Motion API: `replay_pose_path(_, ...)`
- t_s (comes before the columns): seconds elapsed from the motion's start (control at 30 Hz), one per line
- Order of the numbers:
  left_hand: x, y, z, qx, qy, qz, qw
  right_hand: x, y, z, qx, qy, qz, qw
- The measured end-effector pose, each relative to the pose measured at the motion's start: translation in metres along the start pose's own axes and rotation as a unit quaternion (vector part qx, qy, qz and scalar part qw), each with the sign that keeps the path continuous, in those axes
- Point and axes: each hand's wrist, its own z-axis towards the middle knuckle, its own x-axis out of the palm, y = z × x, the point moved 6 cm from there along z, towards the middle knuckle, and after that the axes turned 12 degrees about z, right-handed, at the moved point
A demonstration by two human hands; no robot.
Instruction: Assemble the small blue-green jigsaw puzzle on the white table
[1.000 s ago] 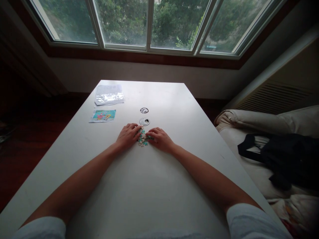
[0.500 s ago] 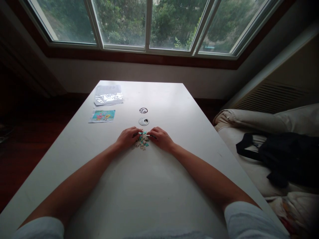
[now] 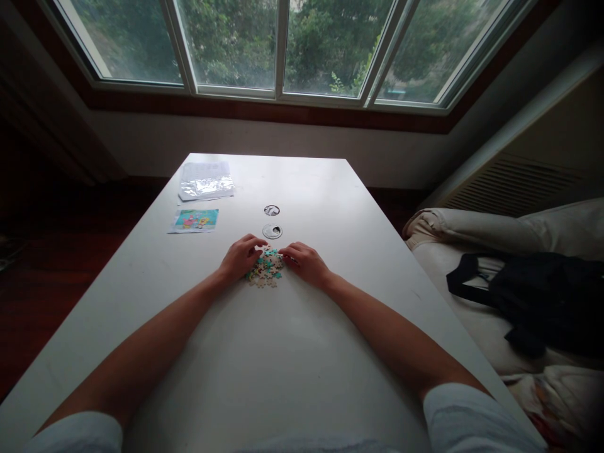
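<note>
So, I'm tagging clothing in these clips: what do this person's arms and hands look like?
Forearms bare. The left sleeve and right sleeve are short, pale, plain. Left hand and right hand: no gloves, watch or rings visible.

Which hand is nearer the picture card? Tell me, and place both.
Left. The left hand sits just right of the card, a little closer to the person; the right hand lies farther right, across the puzzle pieces.
</note>
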Motion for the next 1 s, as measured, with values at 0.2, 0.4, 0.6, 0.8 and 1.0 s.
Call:
replay_pose_path(0.2,0.0,0.008,0.005,-0.01,-0.021,-0.009,1.0,-0.003,-0.008,0.001,0.05,-0.02,0.044,0.998)
replay_pose_path(0.4,-0.002,0.027,0.014,-0.049,-0.051,0.0,0.998,-0.004,-0.016,0.001,0.082,-0.037,0.103,0.991)
replay_pose_path(0.6,0.001,0.024,0.014,-0.016,-0.045,0.035,0.998,-0.017,-0.025,0.008,0.135,-0.092,0.097,0.982)
replay_pose_path(0.8,0.002,0.015,0.013,0.011,-0.018,0.041,0.999,-0.015,-0.028,0.017,0.138,-0.073,-0.017,0.988)
replay_pose_path(1.0,0.002,-0.002,0.011,0.098,0.035,0.056,0.993,-0.004,-0.029,0.018,0.107,-0.041,-0.055,0.992)
